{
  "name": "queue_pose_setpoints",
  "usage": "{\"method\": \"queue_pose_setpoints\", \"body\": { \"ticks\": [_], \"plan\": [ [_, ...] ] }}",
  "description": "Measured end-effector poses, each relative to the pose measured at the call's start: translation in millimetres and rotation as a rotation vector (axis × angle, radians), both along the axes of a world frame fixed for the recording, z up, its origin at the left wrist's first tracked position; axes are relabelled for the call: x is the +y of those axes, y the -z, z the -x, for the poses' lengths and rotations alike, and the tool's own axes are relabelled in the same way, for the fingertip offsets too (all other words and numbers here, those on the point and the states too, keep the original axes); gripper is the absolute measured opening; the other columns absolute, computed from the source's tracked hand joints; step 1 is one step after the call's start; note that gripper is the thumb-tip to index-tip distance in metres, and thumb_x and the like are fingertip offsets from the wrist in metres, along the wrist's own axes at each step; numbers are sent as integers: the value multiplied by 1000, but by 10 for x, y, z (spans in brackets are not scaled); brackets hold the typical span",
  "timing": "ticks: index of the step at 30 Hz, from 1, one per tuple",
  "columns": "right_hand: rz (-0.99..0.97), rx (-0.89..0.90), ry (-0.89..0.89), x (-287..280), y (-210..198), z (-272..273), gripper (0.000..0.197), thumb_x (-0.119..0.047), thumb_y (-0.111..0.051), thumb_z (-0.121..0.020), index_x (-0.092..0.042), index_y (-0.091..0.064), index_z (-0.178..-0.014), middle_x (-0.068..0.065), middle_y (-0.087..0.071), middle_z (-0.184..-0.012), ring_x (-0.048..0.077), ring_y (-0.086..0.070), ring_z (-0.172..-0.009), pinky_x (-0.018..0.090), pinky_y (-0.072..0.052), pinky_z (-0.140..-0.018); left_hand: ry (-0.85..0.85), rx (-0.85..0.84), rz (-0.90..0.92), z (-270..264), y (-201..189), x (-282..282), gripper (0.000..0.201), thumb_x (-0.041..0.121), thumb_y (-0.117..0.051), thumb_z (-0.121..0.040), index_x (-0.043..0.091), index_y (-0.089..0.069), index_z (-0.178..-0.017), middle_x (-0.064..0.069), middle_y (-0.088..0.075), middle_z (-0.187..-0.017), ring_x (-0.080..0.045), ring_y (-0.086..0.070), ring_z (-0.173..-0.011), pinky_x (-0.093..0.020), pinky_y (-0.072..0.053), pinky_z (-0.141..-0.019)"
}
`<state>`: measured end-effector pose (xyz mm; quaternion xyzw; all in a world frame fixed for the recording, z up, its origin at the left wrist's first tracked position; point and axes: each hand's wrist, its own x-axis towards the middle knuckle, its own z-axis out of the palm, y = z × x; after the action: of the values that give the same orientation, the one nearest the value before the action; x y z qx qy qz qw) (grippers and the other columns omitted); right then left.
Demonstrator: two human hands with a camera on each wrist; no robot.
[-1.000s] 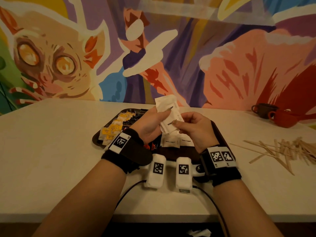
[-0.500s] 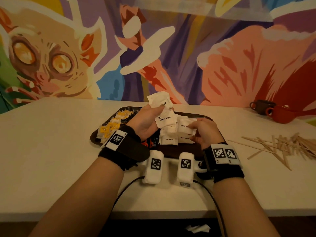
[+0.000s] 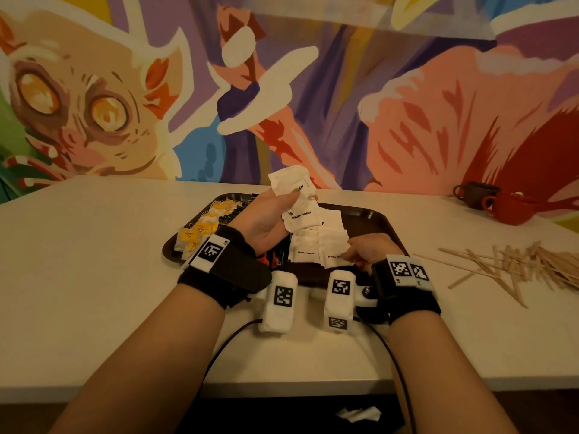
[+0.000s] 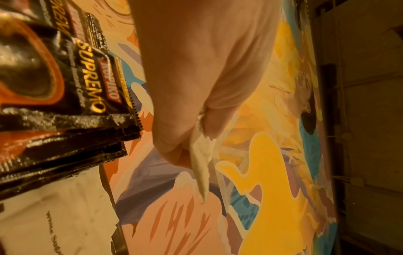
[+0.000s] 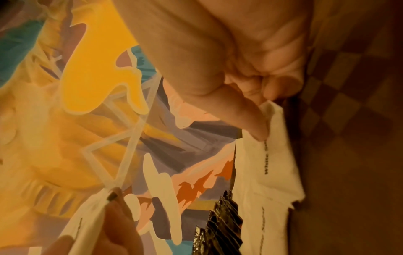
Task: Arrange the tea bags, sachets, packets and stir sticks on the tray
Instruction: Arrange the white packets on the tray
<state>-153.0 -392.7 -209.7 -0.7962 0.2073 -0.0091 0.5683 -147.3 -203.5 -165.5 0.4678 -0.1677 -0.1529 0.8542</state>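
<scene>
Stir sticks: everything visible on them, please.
The stir sticks are thin, flat, pale wooden strips, loose in a crisscrossed pile on the white table, right of the dark tray and apart from it. A few have strayed toward the tray and the near edge. Neither of the hands touches them; none is on the tray.

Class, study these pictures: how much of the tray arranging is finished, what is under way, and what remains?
Done: tea bags and dark coffee packets sit in rows on the tray. Under way: the left hand holds a bunch of white sugar sachets, while the right hand pinches a sachet at the sugar rows on the tray. Left: the stir sticks lie scattered on the table.
</scene>
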Motion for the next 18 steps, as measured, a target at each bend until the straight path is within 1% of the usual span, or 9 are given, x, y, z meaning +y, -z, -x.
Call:
{"method": "queue_pose_setpoints", "body": {
  "ticks": [1, 2, 6, 9, 10, 12, 14, 16, 18],
  "plan": [
    [-4, 4, -7, -4, -2, -1, 42, 6, -66, -76, 2, -60, -118, 5, -57, -82, 18, -55, -77, 32, -51, -78, 2, 0, 0, 2, -1, 0, 29, 3, -36, -100, 7, -50, -126, -12, -63, -103, -20, -63, -90, -35, -53, -81],
    [-5, 6, -11, -10, 2, -8, 43, 7, -65, -76, 3, -60, -118, 5, -57, -82, 18, -55, -76, 33, -50, -79, 4, 0, -1, 5, -3, 1, 30, 3, -36, -101, 7, -49, -128, -12, -63, -102, -20, -63, -89, -34, -54, -79],
    [-15, -8, -8, -21, 4, -1, 44, 8, -65, -76, 3, -59, -119, 3, -55, -77, 14, -53, -69, 29, -49, -70, 15, 6, 7, -2, -2, -1, 30, 4, -36, -101, 7, -49, -128, -12, -64, -101, -19, -63, -88, -33, -55, -76],
    [-20, -78, 27, -6, -3, 8, 39, 9, -62, -78, 4, -60, -117, 2, -53, -71, 12, -49, -62, 24, -43, -57, 18, 2, 5, -14, 10, -5, 27, 4, -36, -101, 9, -51, -123, -12, -64, -101, -19, -64, -89, -34, -55, -78],
    [-29, -126, 55, 1, -6, -4, 37, 9, -61, -79, 2, -60, -116, 2, -53, -71, 12, -48, -61, 23, -40, -54, 20, 2, 6, -15, 13, -6, 26, 4, -36, -101, 9, -52, -120, -12, -64, -101, -20, -64, -89, -34, -55, -78],
    [-79, -224, 110, 41, -26, -17, 33, 3, -64, -81, -4, -62, -113, 6, -57, -80, 14, -48, -63, 24, -38, -54, 26, 4, 12, -18, 14, -6, 24, 4, -36, -101, 9, -55, -114, -12, -64, -102, -20, -63, -90, -35, -55, -79],
    [-190, -320, 95, 115, -80, 9, 22, -8, -66, -84, -7, -64, -106, 10, -60, -88, 13, -49, -63, 24, -39, -53, 28, -2, 8, -24, 12, -9, 22, 5, -37, -101, 10, -57, -109, -13, -65, -102, -20, -63, -91, -37, -52, -84],
    [-376, -407, 22, 208, -163, 82, 15, -15, -65, -87, -6, -64, -98, 8, -63, -80, 11, -50, -57, 22, -41, -51, 25, -20, -8, -29, 14, -11, 22, 5, -37, -101, 11, -57, -109, -13, -65, -102, -20, -63, -91, -38, -50, -88],
    [-556, -460, -91, 289, -241, 154, 13, -17, -64, -88, -5, -62, -93, 5, -62, -69, 10, -52, -53, 19, -43, -49, 24, -38, -19, -34, 17, -15, 22, 6, -37, -101, 10, -56, -112, -12, -64, -102, -19, -63, -92, -37, -50, -87]
  ]
}}
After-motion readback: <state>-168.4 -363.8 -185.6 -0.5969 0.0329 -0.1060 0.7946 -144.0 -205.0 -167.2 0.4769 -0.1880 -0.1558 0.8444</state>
